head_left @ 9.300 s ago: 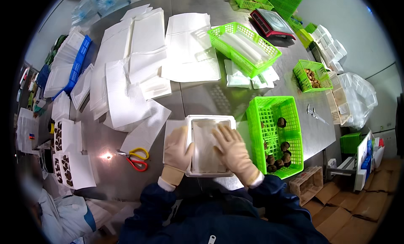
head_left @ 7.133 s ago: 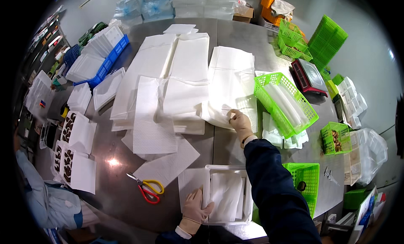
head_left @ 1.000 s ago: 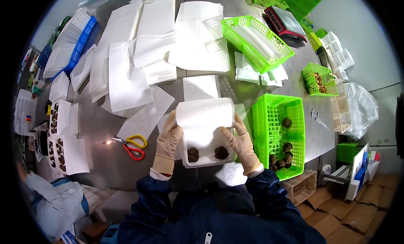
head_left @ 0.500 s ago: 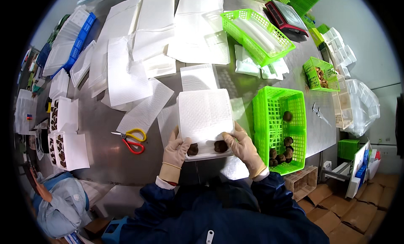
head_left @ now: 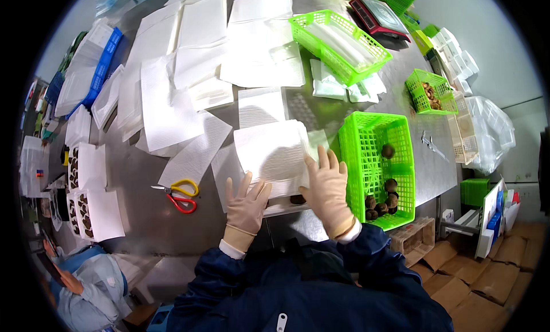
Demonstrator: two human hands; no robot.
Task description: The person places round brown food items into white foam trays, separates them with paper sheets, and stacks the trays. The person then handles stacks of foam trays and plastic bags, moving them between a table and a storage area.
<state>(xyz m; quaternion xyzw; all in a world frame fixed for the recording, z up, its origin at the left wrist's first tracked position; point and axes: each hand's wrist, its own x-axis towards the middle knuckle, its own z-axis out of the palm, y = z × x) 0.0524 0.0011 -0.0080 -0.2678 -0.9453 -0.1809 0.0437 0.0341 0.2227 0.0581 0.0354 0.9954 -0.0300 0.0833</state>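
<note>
My gloved left hand (head_left: 245, 206) has its fingers spread at the lower-left corner of a white textured paper sheet (head_left: 269, 149) over a white tray (head_left: 283, 208). My gloved right hand (head_left: 326, 189) is open at the sheet's right side, fingers pointing forward. A dark round lump (head_left: 297, 200) peeks from under the paper's near edge. Right of the tray stands a green perforated basket (head_left: 355, 129) holding several dark, mushroom-like balls (head_left: 388, 151). Red and yellow scissors (head_left: 185, 197) lie left of my left hand.
Stacked white sheets (head_left: 195, 23) cover the back. A basket of rolls (head_left: 303, 34), a red scale (head_left: 378, 20), a smaller basket (head_left: 417, 97) and a caliper (head_left: 432, 146) sit back and right. Filled white boxes (head_left: 94, 212) are at left, near a seated co-worker (head_left: 91, 295) holding a dark object.
Both hands have let go of the paper-covered tray's near edge and spread their fingers, the right one moving forward. The paper now hides the left lump and most of the right one.
</note>
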